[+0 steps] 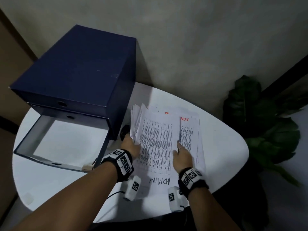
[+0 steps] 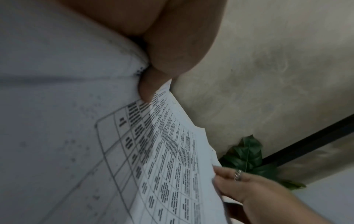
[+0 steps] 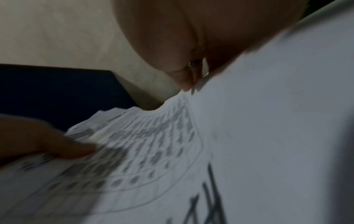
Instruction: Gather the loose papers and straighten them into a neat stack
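Papers (image 1: 156, 144) lie on the white table (image 1: 221, 147), just right of the blue box (image 1: 80, 69), roughly centre frame in the head view. Top sheet is a printed grid with "ADMIN" handwritten at its near end. More sheets fan out at 11 o'clock of the pile, edges uneven, and another sheet with red writing sticks out at 1 o'clock.

My left hand (image 1: 131, 145) is at 9 o'clock of the pile, thumb on top of the top sheet, fingers tucked under the left edge, so it pinches the papers. Left wrist view confirms the thumb (image 2: 147, 86) pressing on the sheet edge.

My right hand (image 1: 182, 155) is at 3 o'clock, fingers wrapped around the right edge of the top sheets, lifting that edge up off the lower page. Ring (image 2: 238, 174) visible on one finger. Right wrist view is blurred; papers fill it, box behind at 9 o'clock.

The box's lower drawer (image 1: 50, 139) is pulled open at 8 o'clock of the papers. A plant (image 1: 260, 117) sits off the table at 3 o'clock. A small black object by the box's corner is partly hidden by the papers; cannot tell what it is.
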A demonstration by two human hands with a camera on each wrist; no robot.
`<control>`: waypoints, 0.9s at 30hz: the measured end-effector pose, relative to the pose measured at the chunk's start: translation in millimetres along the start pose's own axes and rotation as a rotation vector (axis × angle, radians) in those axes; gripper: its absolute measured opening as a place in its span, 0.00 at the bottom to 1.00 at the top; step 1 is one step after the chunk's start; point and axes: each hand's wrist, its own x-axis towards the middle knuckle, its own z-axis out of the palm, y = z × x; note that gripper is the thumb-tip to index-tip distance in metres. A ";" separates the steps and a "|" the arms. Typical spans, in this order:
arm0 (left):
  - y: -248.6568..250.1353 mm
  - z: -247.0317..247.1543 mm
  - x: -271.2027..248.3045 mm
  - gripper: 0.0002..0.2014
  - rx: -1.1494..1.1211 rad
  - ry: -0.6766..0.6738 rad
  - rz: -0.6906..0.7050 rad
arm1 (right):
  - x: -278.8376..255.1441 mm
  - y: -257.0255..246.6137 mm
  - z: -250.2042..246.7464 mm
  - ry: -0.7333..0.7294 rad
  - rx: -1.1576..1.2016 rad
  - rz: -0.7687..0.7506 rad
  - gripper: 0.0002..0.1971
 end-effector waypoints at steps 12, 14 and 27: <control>-5.3 -7.7 15.9 0.19 -0.083 0.132 0.129 | 14.9 0.6 -16.8 0.231 0.066 0.232 0.30; -6.6 -8.3 16.8 0.18 -0.089 0.132 0.137 | 16.4 -5.9 -19.3 0.220 0.128 0.249 0.32; -12.4 -6.2 20.7 0.19 -0.032 0.076 0.059 | 4.3 -33.9 -115.6 0.490 0.027 -0.076 0.19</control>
